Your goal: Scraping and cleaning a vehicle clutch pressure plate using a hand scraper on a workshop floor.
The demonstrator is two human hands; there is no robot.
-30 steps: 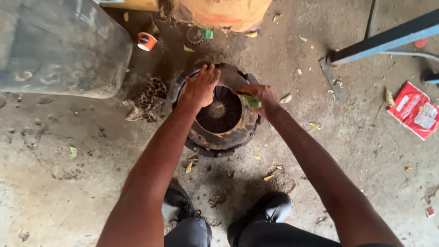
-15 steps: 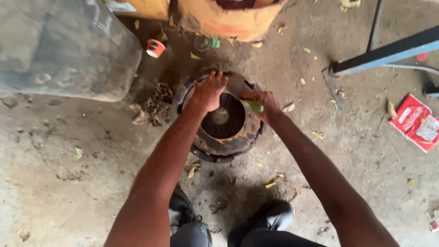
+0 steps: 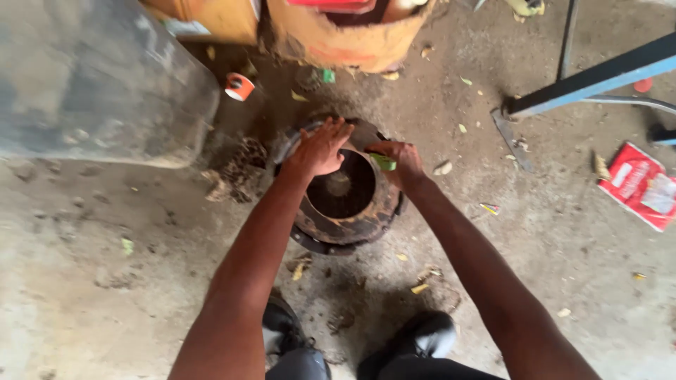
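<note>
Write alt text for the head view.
Left hand lies flat on a rusty round metal part on the concrete floor; right hand grips a small green object at its rim.

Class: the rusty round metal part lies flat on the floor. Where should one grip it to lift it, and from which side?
Probably by the outer rim of the rusty round part, from above at opposite sides: it lies flat, wide and ring-shaped. The left hand rests on its far rim; the right hand, holding a small green piece, is at its right edge.
</note>
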